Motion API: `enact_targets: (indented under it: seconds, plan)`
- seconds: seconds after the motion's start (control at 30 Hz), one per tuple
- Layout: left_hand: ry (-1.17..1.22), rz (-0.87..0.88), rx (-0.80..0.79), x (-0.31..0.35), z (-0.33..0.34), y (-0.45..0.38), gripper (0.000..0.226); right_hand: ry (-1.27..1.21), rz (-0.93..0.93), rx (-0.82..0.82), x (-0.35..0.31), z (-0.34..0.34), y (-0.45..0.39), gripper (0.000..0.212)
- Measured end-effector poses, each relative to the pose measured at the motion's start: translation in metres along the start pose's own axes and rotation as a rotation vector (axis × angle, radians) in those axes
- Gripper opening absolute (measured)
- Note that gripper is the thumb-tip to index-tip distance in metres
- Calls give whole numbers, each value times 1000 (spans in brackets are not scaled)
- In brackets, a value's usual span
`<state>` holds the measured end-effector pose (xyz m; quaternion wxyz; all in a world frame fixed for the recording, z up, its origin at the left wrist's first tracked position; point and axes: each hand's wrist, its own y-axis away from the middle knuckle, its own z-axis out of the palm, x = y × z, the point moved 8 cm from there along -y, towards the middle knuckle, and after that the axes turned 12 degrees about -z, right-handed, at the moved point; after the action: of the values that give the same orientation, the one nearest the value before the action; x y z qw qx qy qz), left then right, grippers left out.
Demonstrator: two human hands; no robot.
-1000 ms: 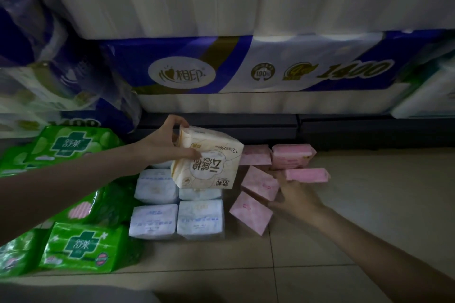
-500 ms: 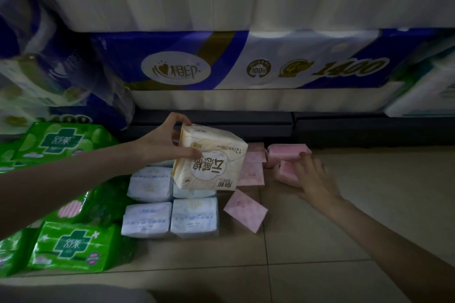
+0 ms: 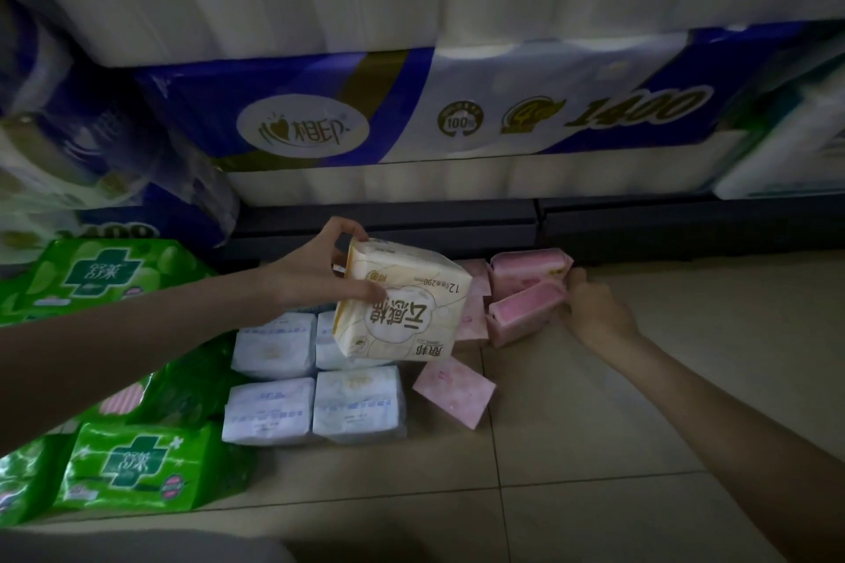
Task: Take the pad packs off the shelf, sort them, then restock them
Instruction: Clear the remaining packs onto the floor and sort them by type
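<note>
Tiled floor (image 3: 594, 448) under tissue shelves: left hand (image 3: 315, 274) pinches the cream pack (image 3: 402, 302) by its corner, right hand (image 3: 594, 311) clasps a pink pack (image 3: 521, 311); soft, light, slippery film, best gripped across the sides

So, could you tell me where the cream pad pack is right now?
In the head view it is centre frame, held up by the left hand over the white packs, with the pink packs just to its right.
</note>
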<state>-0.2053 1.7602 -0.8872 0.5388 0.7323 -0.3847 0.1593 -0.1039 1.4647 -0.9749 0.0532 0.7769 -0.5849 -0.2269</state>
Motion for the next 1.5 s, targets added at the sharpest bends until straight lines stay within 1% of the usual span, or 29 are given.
enact_targets:
  seconds: [0.03,0.07,0.1,0.17,0.2,0.23,0.3,0.37,0.4,0.47,0.5,0.57,0.63,0.67,0.73,0.77,0.83,0.87,0.9,0.97,1.03,1.07,1.1,1.13,1.2,1.23,1.3,1.4,1.5]
  plan:
    - [-7,0,-15,2,5,-4,55,-64,-66,10,-11,-4,2,34]
    - [-19,4,-36,6,11,-6,57,-202,-184,18,-28,-9,5,37]
    - [-39,20,-59,12,19,-8,58,-396,-282,-20,-49,-17,10,43]
    - [-90,78,-99,28,39,-11,61,-709,-373,-204,-82,-31,25,62]
    - [-106,109,-117,36,49,-12,61,-758,-381,-316,-91,-34,31,71]
    - [-108,138,-144,43,61,-13,61,-740,-394,-398,-94,-37,36,81]
    - [-121,203,-194,56,83,-14,64,-518,-449,-459,-87,-45,41,95]
    - [-222,307,-214,66,108,-16,70,-219,-472,-457,-67,-55,40,97]
    - [-293,360,-219,71,121,-17,74,-118,-437,-474,-52,-62,38,93]
    - [-522,484,-236,70,154,-20,81,25,-293,-575,-11,-73,36,84]
    - [-705,554,-210,64,170,-23,83,106,-220,-615,9,-77,36,80]
    - [-1111,631,-154,43,195,-28,80,312,-103,-635,46,-78,33,81]
    - [-1410,626,-178,15,211,-34,77,445,-44,-588,70,-61,25,92]
    - [-1514,630,-205,7,215,-31,75,426,-29,-529,79,-50,19,95]
    - [-1637,689,-219,-11,221,-28,68,282,-39,-312,89,-34,2,85]
    - [-1666,755,-173,-16,222,-29,62,197,-56,-185,90,-33,-4,75]
    - [-1701,708,-87,-19,217,-33,48,117,-43,-1,92,-32,-11,64]
    - [-1717,703,-17,-19,216,-35,46,170,-40,47,88,-32,-11,62]
    - [-1696,667,-6,-22,217,-40,46,254,-65,81,79,-33,-10,63]
    - [-1728,614,69,-23,217,-51,47,337,-231,113,48,-30,-7,66]
    - [-1685,633,131,-9,216,-48,44,322,-464,71,14,-15,-1,65]
    - [-1654,635,139,-9,214,-49,41,361,-560,39,-2,-5,4,64]
    - [-1611,659,140,-6,212,-47,40,426,-634,19,-13,6,7,62]
    - [-1608,648,102,-6,211,-45,41,467,-658,11,-22,13,7,58]
    - [-1576,637,113,0,206,-40,47,526,-605,16,-31,18,1,53]
    - [-1539,615,86,-1,203,-41,53,538,-573,22,-35,18,-3,53]
    - [-1507,529,50,-5,194,-45,62,532,-514,20,-39,17,-9,52]
    - [-1476,527,133,10,171,-39,58,543,-516,-19,-43,10,-9,47]
    - [-1496,536,199,28,150,-30,55,570,-513,-74,-42,1,-3,53]
